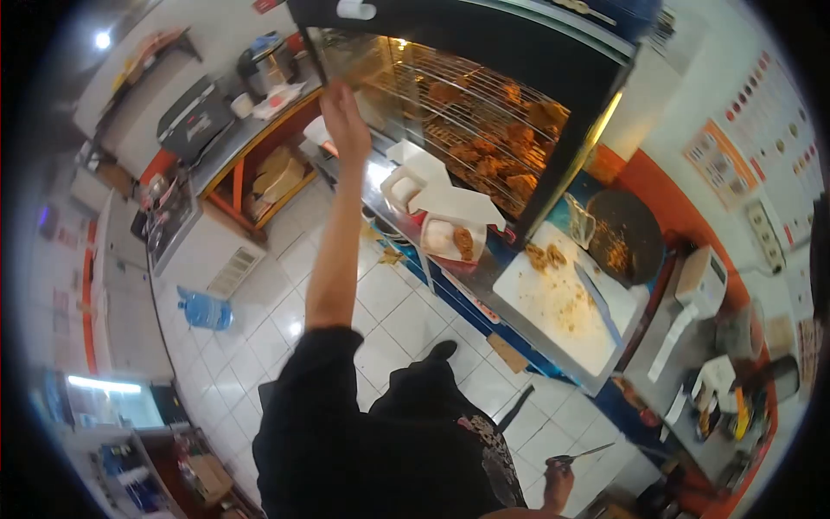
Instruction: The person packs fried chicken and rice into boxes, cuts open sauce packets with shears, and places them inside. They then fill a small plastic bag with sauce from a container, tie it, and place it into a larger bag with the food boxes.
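My left hand [347,125] is raised at the glass door edge of the lit warming cabinet [596,112], fingers stretched out. Fried chicken pieces [519,143] lie on the wire racks inside. Low at the right, my right hand [558,481] is closed round a slim metal utensil [584,452], whose exact kind I cannot tell. In front of the cabinet sits an open takeaway box [445,251] with rice and a piece of fried chicken. Another open box [402,187] with a white mound stands behind it.
A white cutting board [527,298] holds crumbs, chicken pieces [545,256] and a knife [598,303]. Beside it is a dark round pan [624,235] with crumbs. A blue water bottle [206,309] lies on the tiled floor [294,285]. A side counter [229,143] stands at the left.
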Demonstrator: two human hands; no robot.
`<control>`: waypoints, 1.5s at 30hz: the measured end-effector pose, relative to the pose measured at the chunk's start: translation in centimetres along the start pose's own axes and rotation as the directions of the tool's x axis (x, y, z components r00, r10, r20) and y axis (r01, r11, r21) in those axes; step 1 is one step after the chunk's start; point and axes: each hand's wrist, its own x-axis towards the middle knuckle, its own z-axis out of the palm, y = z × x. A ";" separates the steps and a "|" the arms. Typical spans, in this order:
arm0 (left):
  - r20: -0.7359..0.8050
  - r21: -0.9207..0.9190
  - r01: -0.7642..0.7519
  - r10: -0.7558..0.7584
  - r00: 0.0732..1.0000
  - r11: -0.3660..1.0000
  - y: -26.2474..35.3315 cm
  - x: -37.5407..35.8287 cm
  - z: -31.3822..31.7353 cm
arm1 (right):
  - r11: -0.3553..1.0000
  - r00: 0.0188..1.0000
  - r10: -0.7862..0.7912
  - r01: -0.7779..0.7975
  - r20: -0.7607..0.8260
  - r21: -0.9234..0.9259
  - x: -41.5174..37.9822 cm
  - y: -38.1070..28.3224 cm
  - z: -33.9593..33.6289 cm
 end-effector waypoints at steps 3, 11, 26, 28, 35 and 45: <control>0.050 0.288 -0.284 0.282 0.958 0.914 -6.4 16.4 2.9 | 0.987 0.996 -0.021 0.006 0.088 0.163 5.9 -4.8 -1.7; 0.367 -0.107 0.045 -0.002 0.930 0.993 -10.4 20.0 6.4 | 0.971 0.944 0.076 -0.143 0.321 0.191 9.4 -3.7 13.7; 0.393 -0.094 -0.103 0.132 0.910 0.990 -10.8 -5.6 9.9 | 0.919 0.854 0.326 -0.387 0.405 0.075 11.5 -7.3 20.2; 0.360 -0.133 -0.131 0.171 0.917 0.982 -10.8 -5.9 10.3 | 0.927 0.867 0.322 -0.370 0.381 0.058 12.4 -6.7 20.0; 0.447 -0.094 -0.212 0.232 0.864 0.973 -8.4 -7.7 10.5 | 0.933 0.871 0.320 -0.357 0.372 0.034 13.9 -5.7 20.2; 0.625 -0.305 -0.121 0.294 0.723 0.945 0.5 -15.2 10.9 | 0.942 0.853 0.323 -0.333 0.410 -0.050 13.5 -6.2 19.9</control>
